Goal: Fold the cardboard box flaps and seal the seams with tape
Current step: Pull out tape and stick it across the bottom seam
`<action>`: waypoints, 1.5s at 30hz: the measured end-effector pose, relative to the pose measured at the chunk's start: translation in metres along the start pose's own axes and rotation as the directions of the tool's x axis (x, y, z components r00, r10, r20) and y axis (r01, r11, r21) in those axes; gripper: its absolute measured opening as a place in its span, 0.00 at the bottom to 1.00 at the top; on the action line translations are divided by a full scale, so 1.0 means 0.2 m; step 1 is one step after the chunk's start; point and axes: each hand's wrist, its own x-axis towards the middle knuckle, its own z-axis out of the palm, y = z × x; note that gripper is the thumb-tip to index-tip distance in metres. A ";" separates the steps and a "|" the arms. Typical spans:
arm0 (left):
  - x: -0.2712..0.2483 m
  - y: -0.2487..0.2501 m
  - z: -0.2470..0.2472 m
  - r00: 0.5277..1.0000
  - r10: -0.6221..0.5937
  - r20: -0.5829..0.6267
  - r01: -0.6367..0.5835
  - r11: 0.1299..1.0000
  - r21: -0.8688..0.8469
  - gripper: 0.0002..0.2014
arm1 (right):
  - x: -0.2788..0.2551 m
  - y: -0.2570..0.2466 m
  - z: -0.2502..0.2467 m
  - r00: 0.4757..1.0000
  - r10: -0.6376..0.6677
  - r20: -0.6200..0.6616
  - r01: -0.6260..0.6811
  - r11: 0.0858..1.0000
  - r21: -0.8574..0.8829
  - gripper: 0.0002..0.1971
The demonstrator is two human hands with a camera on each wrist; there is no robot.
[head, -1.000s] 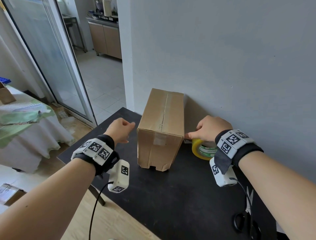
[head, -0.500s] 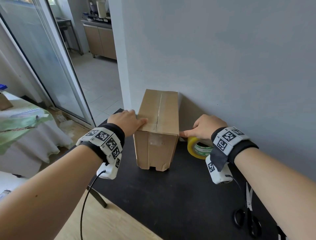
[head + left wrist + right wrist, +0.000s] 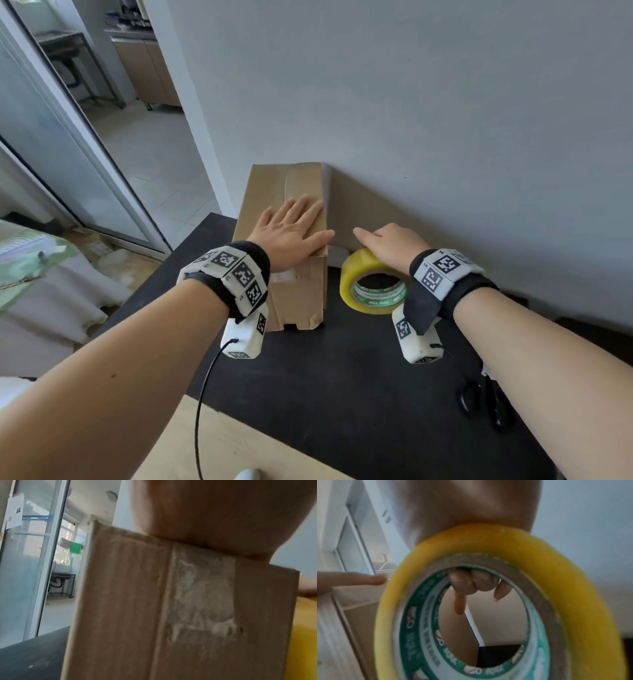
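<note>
left hand (image 3: 290,233): flat, palm down on top of the cardboard box (image 3: 298,294), fingers straight and spread, laid across the taped centre seam; thumb reaches the box's right top edge. nothing gripped. left wrist view shows the heel of the palm on the top edge above the box's near face, where a torn whitish patch (image 3: 204,596) marks the cardboard.

right hand (image 3: 390,241): on top of the yellow tape roll (image 3: 371,284), just right of the box. right wrist view: fingers (image 3: 465,582) curl down through the core, so the hand holds the roll; thumb extended left toward the box.

tape roll stands on edge, tilted, on the black table (image 3: 342,387). inner core liner green and white; print partly readable as "roll", the rest blurred.

box upright on the table, far end against the grey wall (image 3: 411,120). black-handled scissors (image 3: 486,404) lie on the table by the right forearm.
</note>
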 end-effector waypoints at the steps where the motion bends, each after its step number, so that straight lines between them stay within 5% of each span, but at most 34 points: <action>1: 0.00 0.00 0.00 1.000 0.003 -0.002 -0.003 1.000 0.005 0.34 | 0.00 0.01 0.02 1.000 0.002 -0.004 -0.002 1.000 0.029 0.29; 13: -0.01 0.01 -0.01 1.000 0.023 0.012 -0.023 1.000 0.005 0.46 | 0.02 -0.02 0.18 0.994 0.060 -0.086 -0.059 0.998 0.022 0.16; 21: -0.02 0.04 -0.02 1.000 -0.005 0.029 0.005 1.000 -0.014 0.43 | 0.00 -0.07 0.25 0.994 0.077 -0.077 -0.088 0.985 -0.146 0.16; 31: 0.00 0.20 0.00 0.996 -0.084 0.018 0.085 0.994 -0.064 0.49 | 0.05 -0.05 0.27 0.996 0.062 -0.062 -0.070 0.989 -0.129 0.17; 45: 0.01 0.21 0.03 0.991 -0.132 -0.012 0.131 0.990 -0.055 0.48 | 0.06 0.14 0.24 0.994 0.112 0.003 -0.109 0.966 0.234 0.27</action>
